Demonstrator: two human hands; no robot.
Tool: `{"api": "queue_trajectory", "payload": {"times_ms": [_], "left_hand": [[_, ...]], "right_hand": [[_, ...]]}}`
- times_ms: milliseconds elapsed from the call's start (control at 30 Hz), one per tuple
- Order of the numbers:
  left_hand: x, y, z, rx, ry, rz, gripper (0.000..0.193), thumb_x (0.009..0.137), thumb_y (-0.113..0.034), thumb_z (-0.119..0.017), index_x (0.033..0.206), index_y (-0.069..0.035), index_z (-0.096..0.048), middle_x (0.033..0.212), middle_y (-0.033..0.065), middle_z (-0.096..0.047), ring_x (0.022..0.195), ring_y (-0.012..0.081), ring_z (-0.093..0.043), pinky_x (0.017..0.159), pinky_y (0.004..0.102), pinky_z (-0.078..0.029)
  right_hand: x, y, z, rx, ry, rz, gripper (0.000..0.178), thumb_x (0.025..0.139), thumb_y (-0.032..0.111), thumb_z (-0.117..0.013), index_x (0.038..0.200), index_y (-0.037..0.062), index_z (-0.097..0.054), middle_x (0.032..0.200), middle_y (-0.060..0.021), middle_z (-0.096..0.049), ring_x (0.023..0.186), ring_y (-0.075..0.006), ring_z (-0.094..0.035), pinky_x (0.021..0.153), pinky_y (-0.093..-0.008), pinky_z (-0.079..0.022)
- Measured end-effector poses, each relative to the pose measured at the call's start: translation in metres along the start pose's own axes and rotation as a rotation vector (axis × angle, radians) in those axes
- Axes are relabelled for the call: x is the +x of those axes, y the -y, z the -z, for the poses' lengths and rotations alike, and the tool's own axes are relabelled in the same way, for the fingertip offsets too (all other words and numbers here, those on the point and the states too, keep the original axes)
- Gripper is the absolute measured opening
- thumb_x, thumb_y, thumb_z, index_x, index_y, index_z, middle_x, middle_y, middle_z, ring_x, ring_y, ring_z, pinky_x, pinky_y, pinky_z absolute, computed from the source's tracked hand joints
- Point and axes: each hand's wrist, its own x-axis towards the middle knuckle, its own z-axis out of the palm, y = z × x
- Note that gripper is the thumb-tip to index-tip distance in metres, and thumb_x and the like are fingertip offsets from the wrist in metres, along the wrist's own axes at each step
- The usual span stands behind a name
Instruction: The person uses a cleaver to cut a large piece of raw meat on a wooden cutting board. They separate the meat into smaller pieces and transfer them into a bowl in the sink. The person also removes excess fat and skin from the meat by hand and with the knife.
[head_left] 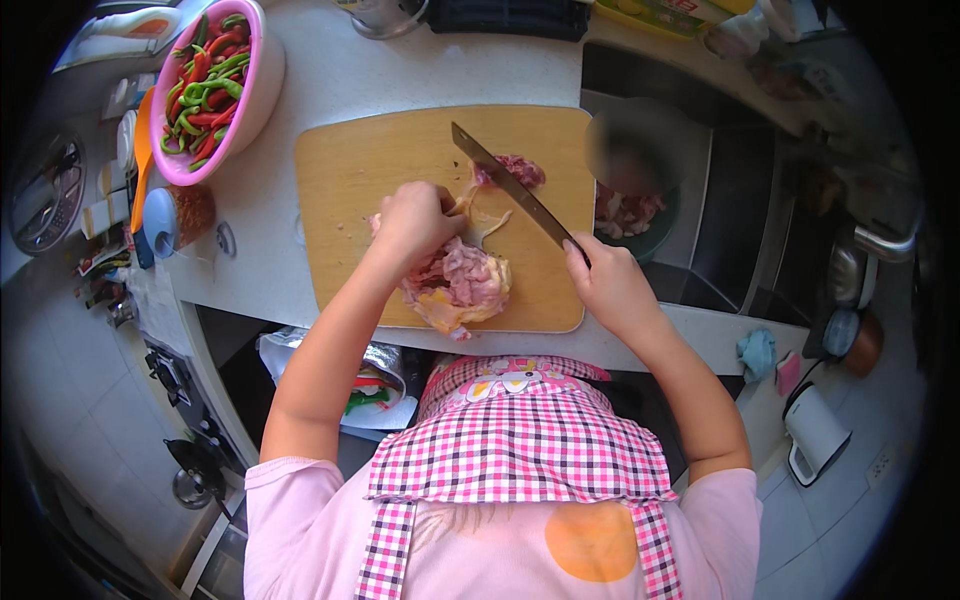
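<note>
A light wooden cutting board [350,160] lies on the counter in front of me. On its near half sits a large piece of raw poultry [465,285], pink with yellowish skin. My left hand [418,222] is closed at the upper left of this meat, its fingertips partly hidden. A knife [515,187] with a long broad blade is gripped by its handle in my right hand [610,278]. The blade slants up and left over the board. Beside and partly under it lies a smaller dark red piece of meat [522,170], with a strip of pale skin [485,222] nearby.
At the far left stands a pink basin [262,90] of red and green chili peppers, beside an orange spatula [142,160] and a blue-lidded jar [165,222]. On the right, a bowl of meat pieces [632,212] sits in the sink [705,215]. Past it is a white kettle [815,430].
</note>
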Motion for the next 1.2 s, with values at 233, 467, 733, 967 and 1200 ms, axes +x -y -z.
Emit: {"api": "queue_trajectory", "payload": {"times_ms": [233,467,733,967,1200], "left_hand": [[0.007,0.009,-0.007,0.001,-0.036,-0.125,0.033,0.071,-0.034,-0.07,0.086,-0.005,-0.07,0.081,0.0166,-0.067,0.08,0.0335,-0.064,0.072,0.0418,-0.048],[-0.002,0.021,-0.001,-0.176,0.057,-0.169,0.028,0.079,-0.023,-0.069,0.091,0.002,-0.065,0.075,0.0164,-0.064,0.069,0.0251,-0.061,0.067,0.0349,-0.048],[-0.036,0.032,0.017,-0.656,0.129,-0.056,0.022,0.085,-0.015,-0.066,0.098,0.003,-0.065,0.08,0.0065,-0.066,0.075,0.0119,-0.061,0.067,0.0285,-0.05],[-0.078,0.059,0.036,-0.949,0.048,-0.152,0.021,0.088,-0.015,-0.066,0.099,0.002,-0.064,0.085,0.0019,-0.064,0.077,0.0078,-0.061,0.069,0.0216,-0.051],[-0.093,0.059,0.024,-0.939,-0.013,-0.383,0.02,0.087,-0.014,-0.067,0.099,0.002,-0.066,0.09,0.0028,-0.062,0.083,0.0092,-0.058,0.072,0.0233,-0.05]], "right_hand": [[0.014,0.001,-0.003,-0.136,-0.04,0.128,0.018,0.09,0.02,-0.054,0.095,0.0033,-0.06,0.071,-0.022,-0.063,0.067,-0.0398,-0.063,0.061,-0.0474,-0.051],[0.015,0.0,-0.003,-0.088,-0.063,0.028,0.019,0.091,0.021,-0.052,0.092,0.0031,-0.059,0.07,-0.0235,-0.062,0.066,-0.0411,-0.062,0.06,-0.0497,-0.051],[0.001,-0.002,-0.002,-0.033,-0.146,0.082,0.019,0.089,0.021,-0.055,0.098,0.0047,-0.06,0.072,-0.0224,-0.063,0.067,-0.0401,-0.062,0.059,-0.0479,-0.051],[-0.02,-0.011,-0.029,-0.439,-0.255,0.252,0.043,0.08,0.022,-0.067,0.12,0.0116,-0.057,0.075,-0.0094,-0.052,0.066,-0.0287,-0.062,0.057,-0.0377,-0.052],[0.001,-0.023,-0.062,-0.326,-0.202,0.304,0.047,0.074,0.014,-0.07,0.119,0.0082,-0.057,0.093,-0.0124,-0.052,0.094,-0.0283,-0.056,0.077,-0.0388,-0.049]]}}
